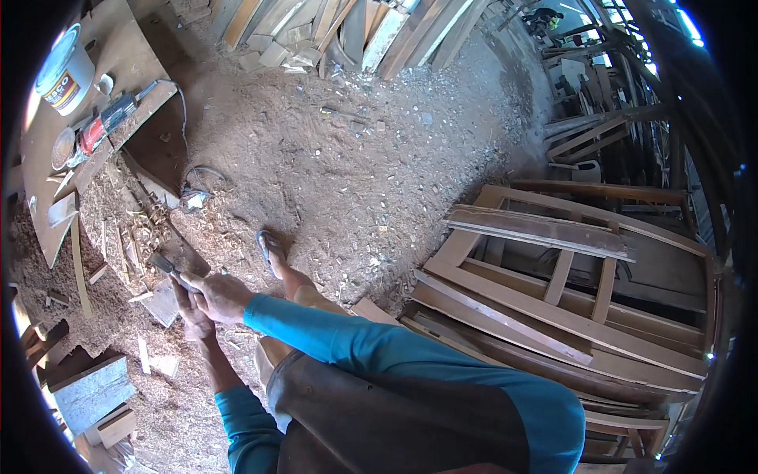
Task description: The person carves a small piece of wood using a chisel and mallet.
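My right hand point(223, 298) is closed around a short narrow tool point(167, 265) with a dark, blunt-looking end and a paler shank; its exact kind is too small to tell. Just below it, my left hand point(197, 321) is closed against the tool's lower part, one finger lying along it. The two hands touch, and the tool slants up and left from them. Part of it is hidden inside my fingers. Beneath the hands, a pale flat wood offcut point(162, 304) lies among shavings.
At upper left, a workbench point(126, 51) bears a white bucket point(67, 75) and a red and grey power tool point(99, 130) with a cord. Wooden frames point(560, 276) are stacked at right. Boards point(379, 35) lean at the back. Shavings and scraps cover the floor point(316, 174).
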Action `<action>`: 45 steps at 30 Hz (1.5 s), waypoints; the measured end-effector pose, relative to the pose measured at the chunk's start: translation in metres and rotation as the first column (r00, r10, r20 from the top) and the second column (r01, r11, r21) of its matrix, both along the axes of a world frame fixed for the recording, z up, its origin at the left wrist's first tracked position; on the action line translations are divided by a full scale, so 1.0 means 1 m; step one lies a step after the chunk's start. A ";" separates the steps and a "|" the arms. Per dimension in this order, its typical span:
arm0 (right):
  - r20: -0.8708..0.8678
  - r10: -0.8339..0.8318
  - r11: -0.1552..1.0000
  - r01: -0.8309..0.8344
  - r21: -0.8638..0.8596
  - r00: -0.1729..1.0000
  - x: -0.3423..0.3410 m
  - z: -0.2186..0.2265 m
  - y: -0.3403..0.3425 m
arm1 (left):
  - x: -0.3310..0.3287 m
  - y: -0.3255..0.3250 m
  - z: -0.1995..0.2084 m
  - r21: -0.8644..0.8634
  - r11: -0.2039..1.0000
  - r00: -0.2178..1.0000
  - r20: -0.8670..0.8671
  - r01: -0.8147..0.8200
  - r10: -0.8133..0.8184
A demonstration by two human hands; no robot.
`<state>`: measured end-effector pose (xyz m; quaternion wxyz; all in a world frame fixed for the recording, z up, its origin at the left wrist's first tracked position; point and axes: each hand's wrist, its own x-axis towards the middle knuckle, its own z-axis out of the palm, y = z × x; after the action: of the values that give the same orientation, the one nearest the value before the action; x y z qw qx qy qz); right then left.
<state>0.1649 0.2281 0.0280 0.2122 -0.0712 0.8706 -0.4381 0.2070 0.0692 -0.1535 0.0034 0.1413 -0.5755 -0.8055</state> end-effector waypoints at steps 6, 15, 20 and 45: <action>0.237 0.032 0.941 0.050 -0.334 0.971 -0.008 -0.013 -0.010 | -0.011 -0.019 0.052 -0.891 0.346 0.956 0.281 0.293 -0.086; -0.087 0.096 0.995 -0.098 -0.024 0.992 -0.005 -0.005 -0.010 | -0.026 0.036 0.073 -0.792 0.609 0.986 0.082 -0.024 0.145; 0.021 0.033 0.985 -0.029 -0.171 0.999 -0.012 0.008 0.017 | -0.032 0.037 0.074 -0.810 0.586 0.972 0.124 -0.017 0.200; -0.134 0.227 0.973 -0.220 0.070 0.965 0.057 0.002 0.023 | -0.010 0.020 0.069 -0.760 0.649 0.923 0.222 -0.038 0.313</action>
<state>0.2216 0.2507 0.0302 0.2000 -0.1939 0.8815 -0.3813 0.1974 0.0888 -0.0841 0.0424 0.3177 -0.8281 -0.4599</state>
